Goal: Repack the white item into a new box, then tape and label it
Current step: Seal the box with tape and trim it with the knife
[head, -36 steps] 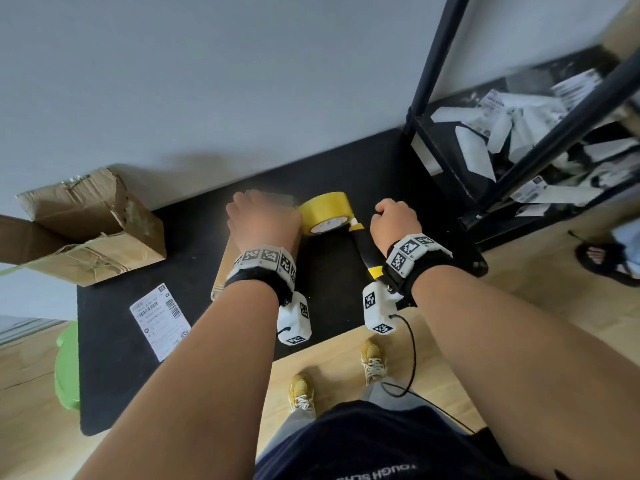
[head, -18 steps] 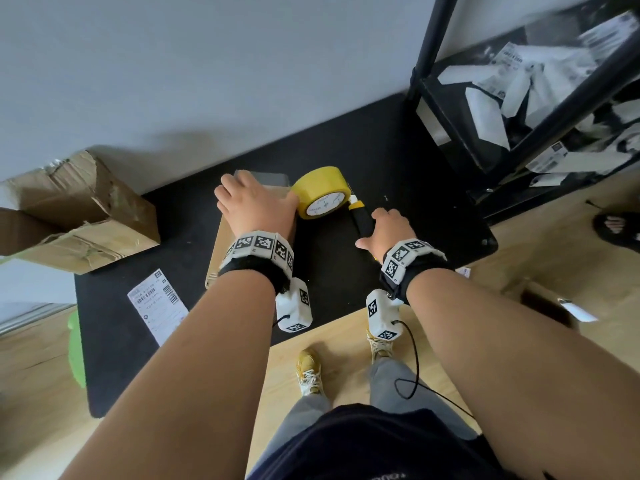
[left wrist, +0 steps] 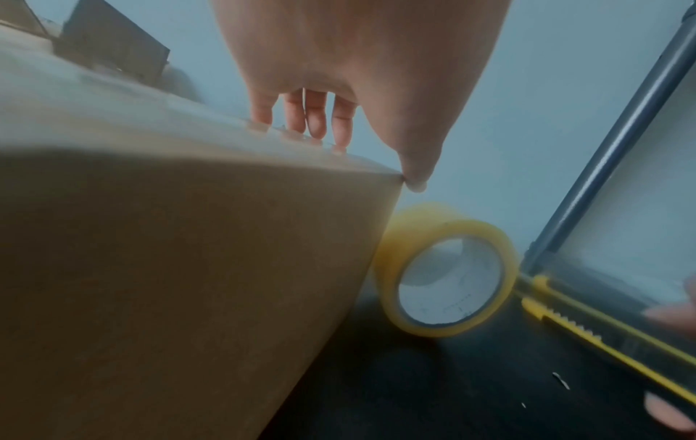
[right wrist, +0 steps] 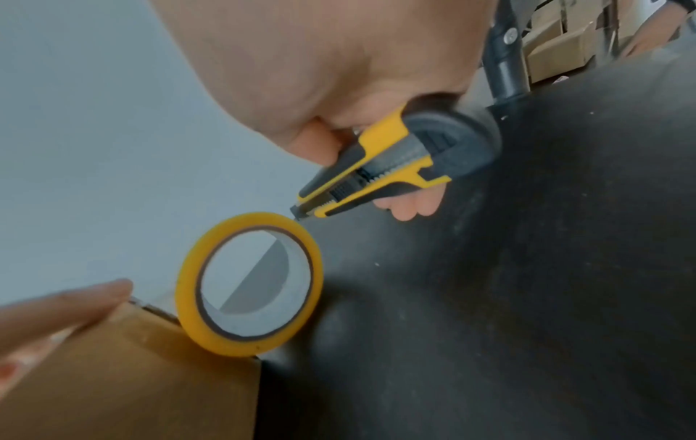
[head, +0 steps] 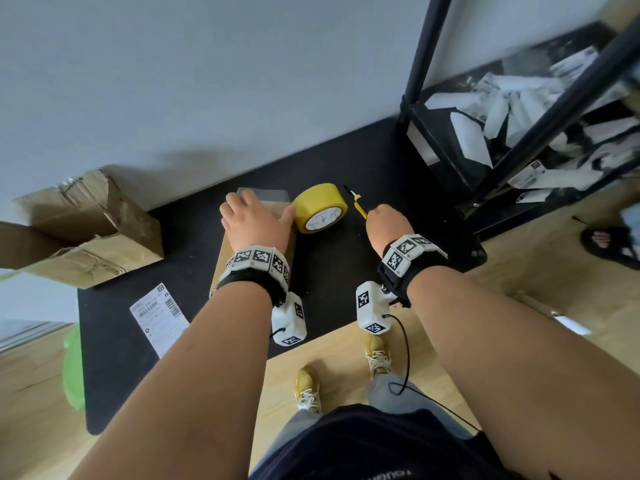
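A person stands at a black table (head: 114,358), seen from above, both bare arms reaching forward. Nearest on the table, to the left, a white shipping label (head: 159,318) lies flat. Further in, the left hand (head: 254,225) rests palm-down on top of a closed brown cardboard box (head: 221,261), fingers (left wrist: 316,119) straight and spread, thumb at the box's far right corner. Just right of that corner a roll of yellow tape (head: 322,207) stands on its edge, right beside the box. Right of the roll, the right hand (head: 388,225) is curled around a yellow and black box cutter (right wrist: 380,166), its tip pointing toward the roll. The white item is not visible. At the far left sits a torn, open cardboard box (head: 83,233). At the far right, a black metal shelf (head: 540,133) holds scattered white papers.
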Demonstrator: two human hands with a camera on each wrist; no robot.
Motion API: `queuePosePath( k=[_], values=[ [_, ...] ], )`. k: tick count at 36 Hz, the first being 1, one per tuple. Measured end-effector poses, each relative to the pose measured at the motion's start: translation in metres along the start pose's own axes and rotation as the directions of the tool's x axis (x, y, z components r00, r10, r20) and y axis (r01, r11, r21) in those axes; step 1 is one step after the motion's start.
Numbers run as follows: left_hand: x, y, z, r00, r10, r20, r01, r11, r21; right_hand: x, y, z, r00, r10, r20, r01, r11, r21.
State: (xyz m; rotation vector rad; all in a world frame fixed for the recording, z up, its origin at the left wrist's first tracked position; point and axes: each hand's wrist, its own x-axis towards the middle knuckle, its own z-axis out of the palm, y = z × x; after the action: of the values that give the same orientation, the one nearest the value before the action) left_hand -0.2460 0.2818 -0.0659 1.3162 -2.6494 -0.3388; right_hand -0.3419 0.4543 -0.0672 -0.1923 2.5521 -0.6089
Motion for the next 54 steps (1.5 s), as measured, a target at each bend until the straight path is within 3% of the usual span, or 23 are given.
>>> queuePosePath(
  k=[3, 7, 10, 13, 18, 22, 30, 34, 45, 50, 54],
  values=[
    [0.0, -0.001, -0.007, 0.999, -0.004, 0.045, 0.007, 0.998, -0.063, -0.003, -0.008, -0.008, 0.999, -0.053, -0.002, 0.053, 0.997, 0.056],
    [0.0, -0.004, -0.016, 0.992, 0.002, 0.125, 0.012, 0.994, -0.111, -0.009, -0.022, -0.01, 0.994, -0.081, -0.069, 0.097, 0.958, 0.27],
    [0.002, -0.007, -0.022, 0.985, 0.018, 0.173, 0.005, 0.991, -0.135, -0.017, -0.031, -0.014, 0.989, -0.148, -0.018, 0.146, 0.937, 0.317],
    [0.002, -0.009, -0.027, 0.976, 0.037, 0.213, -0.007, 0.99, -0.138, -0.025, -0.042, -0.015, 0.979, -0.189, 0.072, 0.165, 0.953, 0.253],
    [0.003, -0.009, -0.03, 0.97, 0.045, 0.241, -0.012, 0.991, -0.136, -0.028, -0.054, -0.014, 0.966, -0.251, 0.058, 0.252, 0.968, -0.002],
    [0.003, -0.01, -0.029, 0.968, 0.042, 0.246, -0.008, 0.991, -0.135, -0.027, -0.058, -0.015, 0.97, -0.242, 0.021, 0.242, 0.97, -0.023],
    [0.008, -0.011, -0.028, 0.969, 0.048, 0.242, -0.016, 0.991, -0.131, -0.038, -0.066, -0.022, 0.943, -0.28, 0.181, 0.287, 0.958, -0.014],
    [0.008, -0.012, -0.027, 0.969, 0.051, 0.243, -0.019, 0.991, -0.131, -0.044, -0.07, -0.023, 0.934, -0.263, 0.243, 0.292, 0.952, -0.094],
    [0.009, -0.011, -0.027, 0.97, 0.049, 0.239, -0.022, 0.993, -0.115, -0.05, -0.073, -0.032, 0.916, -0.285, 0.282, 0.357, 0.901, -0.247],
    [0.009, -0.011, -0.026, 0.972, 0.043, 0.232, -0.015, 0.993, -0.118, -0.051, -0.075, -0.037, 0.892, -0.278, 0.357, 0.395, 0.863, -0.314],
    [0.009, -0.011, -0.027, 0.969, 0.042, 0.242, -0.015, 0.994, -0.113, -0.05, -0.073, -0.035, 0.894, -0.28, 0.351, 0.39, 0.871, -0.3]
  ],
)
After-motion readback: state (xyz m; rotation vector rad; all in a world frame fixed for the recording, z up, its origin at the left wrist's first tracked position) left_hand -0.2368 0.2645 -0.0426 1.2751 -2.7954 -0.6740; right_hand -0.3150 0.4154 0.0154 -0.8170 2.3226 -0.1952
